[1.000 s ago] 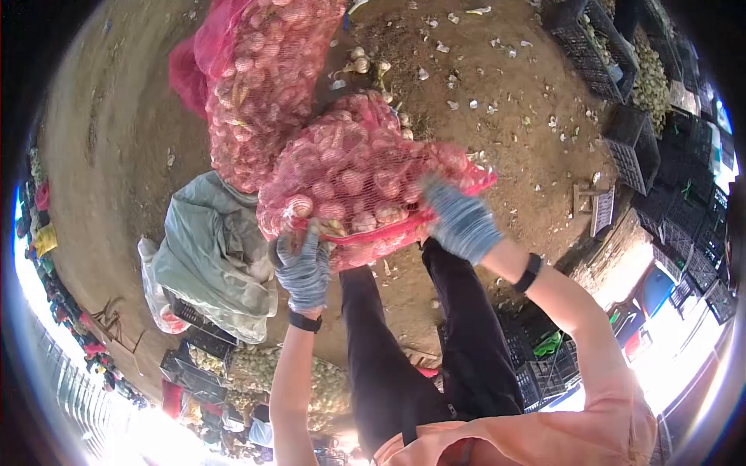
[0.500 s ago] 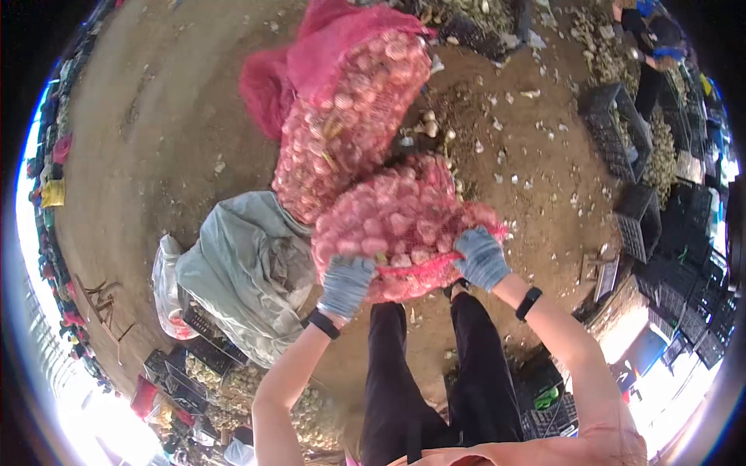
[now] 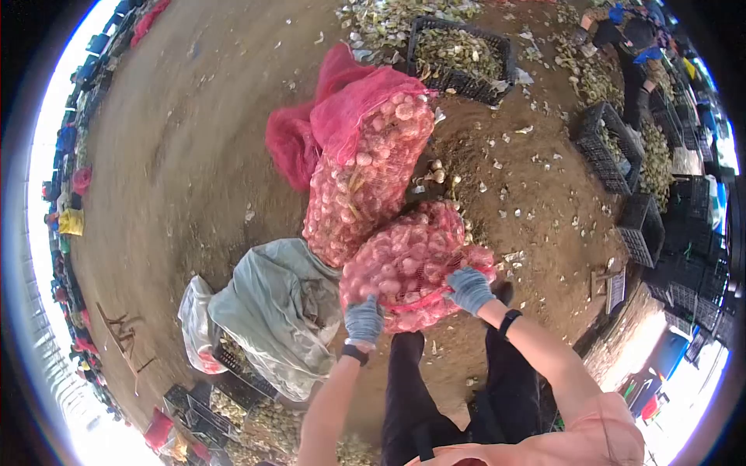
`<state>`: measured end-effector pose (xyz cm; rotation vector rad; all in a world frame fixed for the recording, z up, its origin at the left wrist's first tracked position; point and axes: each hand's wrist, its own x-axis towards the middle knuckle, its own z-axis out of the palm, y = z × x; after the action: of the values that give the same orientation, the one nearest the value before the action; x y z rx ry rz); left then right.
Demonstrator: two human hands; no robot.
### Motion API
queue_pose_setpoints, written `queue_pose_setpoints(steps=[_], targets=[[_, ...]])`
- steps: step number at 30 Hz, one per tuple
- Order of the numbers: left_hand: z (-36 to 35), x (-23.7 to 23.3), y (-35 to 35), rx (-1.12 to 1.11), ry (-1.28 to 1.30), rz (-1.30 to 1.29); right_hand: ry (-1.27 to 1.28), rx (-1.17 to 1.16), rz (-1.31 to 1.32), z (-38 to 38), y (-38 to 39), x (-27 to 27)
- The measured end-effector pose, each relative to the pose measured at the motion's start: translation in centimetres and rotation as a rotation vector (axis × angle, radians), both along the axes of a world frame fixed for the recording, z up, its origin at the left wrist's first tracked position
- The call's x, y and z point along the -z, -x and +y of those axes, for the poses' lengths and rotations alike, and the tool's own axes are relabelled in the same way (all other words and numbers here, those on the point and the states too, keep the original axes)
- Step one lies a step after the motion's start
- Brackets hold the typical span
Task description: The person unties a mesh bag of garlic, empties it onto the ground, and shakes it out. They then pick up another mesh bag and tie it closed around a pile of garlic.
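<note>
A full red mesh sack of garlic bulbs (image 3: 408, 252) lies in front of my feet. My left hand (image 3: 364, 320), in a grey-blue knit glove, grips its near left edge, with the thumb up against the mesh. My right hand (image 3: 470, 291), gloved the same way, has its fingers closed on the netting at the near right. Between the hands a red band of gathered mesh crosses the sack. Touching its far left side is a second, longer garlic sack (image 3: 361, 194), with loose pink netting (image 3: 342, 109) bunched over its far end.
A grey-green tarp (image 3: 272, 303) lies left of the sacks. Beyond them stands a black crate (image 3: 501, 66) of garlic. More black crates (image 3: 610, 151) line the right side, near another person (image 3: 633, 62). A small wooden stool (image 3: 614, 287) is at right. Loose bulbs (image 3: 439, 171) and skins litter the dirt floor.
The camera view has shifted, so the sacks and tarp appear lower and further right. My left hand has moved nearer the sack's left corner; my right hand still holds the netting.
</note>
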<state>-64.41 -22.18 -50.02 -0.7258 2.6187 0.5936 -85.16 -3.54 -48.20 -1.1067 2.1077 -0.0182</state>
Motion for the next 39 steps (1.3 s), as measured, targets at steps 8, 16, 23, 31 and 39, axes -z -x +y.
queue_pose_setpoints(steps=[8, 16, 23, 31, 39], targets=[[8.4, -4.5, -0.2, -0.139, -0.094, -0.318, 0.055, -0.032, -0.204, 8.9, 0.2, 2.3], [19.0, -18.1, 3.1, 0.143, -0.176, -0.384, 0.193, 0.286, -0.167, 25.3, -2.5, -6.0], [20.2, -31.9, 4.9, 0.361, -0.318, 0.056, 0.521, 0.405, 0.056, 30.2, -1.0, -22.7], [18.6, -43.0, 5.4, 0.292, -0.162, 0.282, 0.610, 0.715, -0.084, 34.9, 4.7, -23.6], [21.2, -33.3, 8.7, 0.144, -0.241, 0.244, 0.576, 0.690, -0.034, 33.2, 4.3, -16.5]])
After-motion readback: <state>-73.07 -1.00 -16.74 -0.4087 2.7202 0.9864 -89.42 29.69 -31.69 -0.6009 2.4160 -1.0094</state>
